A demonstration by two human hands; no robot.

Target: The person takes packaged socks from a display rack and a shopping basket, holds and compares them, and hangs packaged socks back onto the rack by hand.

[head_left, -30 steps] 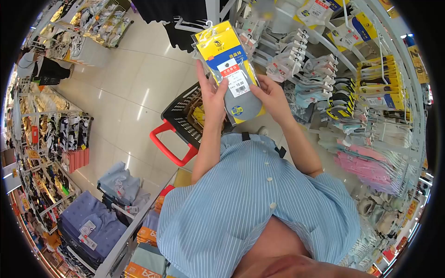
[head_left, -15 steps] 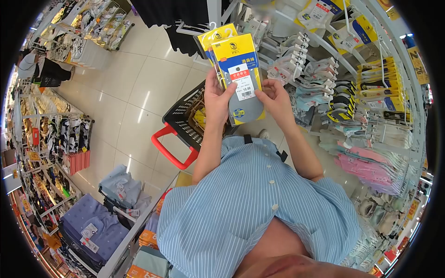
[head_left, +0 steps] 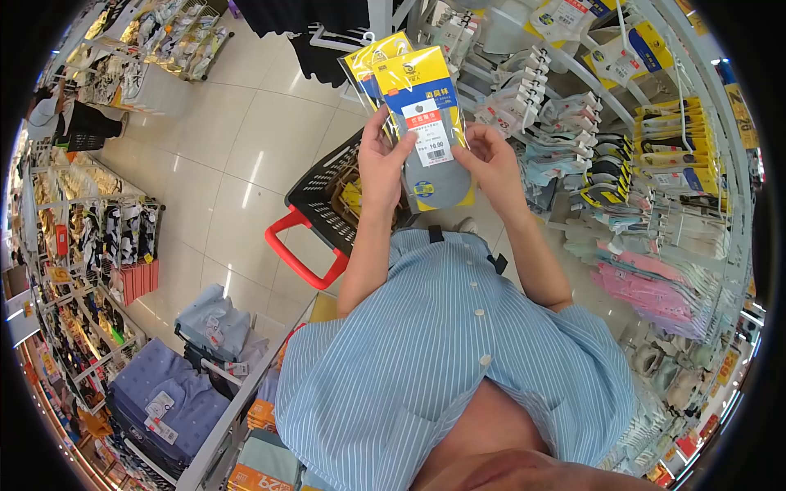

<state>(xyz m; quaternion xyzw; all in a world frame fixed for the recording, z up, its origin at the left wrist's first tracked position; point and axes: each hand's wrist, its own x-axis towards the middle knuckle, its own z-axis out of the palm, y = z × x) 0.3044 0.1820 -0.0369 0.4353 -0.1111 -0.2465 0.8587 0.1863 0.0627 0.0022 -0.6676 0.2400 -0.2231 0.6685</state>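
My left hand (head_left: 381, 168) is closed on the left side of two overlapping sock packs, its thumb lying on the front one. The front sock pack (head_left: 438, 186) has a yellow and blue header, grey socks and a white price sticker reading 10.00. Partly hidden behind it, the rear sock pack (head_left: 366, 62) shows a yellow header and a hanging hook. My right hand (head_left: 496, 169) pinches the front pack's right edge between thumb and curled fingers. Below and left of the packs sits a black shopping basket (head_left: 307, 192) with a red handle, holding something yellow and brown.
Racks of hanging socks (head_left: 565, 127) and yellow-topped packs (head_left: 673, 147) stand close on my right. Pink garments (head_left: 639, 290) hang lower there. At lower left are folded purple clothes (head_left: 168, 397) on a rack. Black garments (head_left: 307, 20) hang ahead. A person (head_left: 82, 123) stands far left.
Both hands and the sock packs have shifted slightly upward in view, and the front pack is tilted a little more to the left. The grip looks the same.
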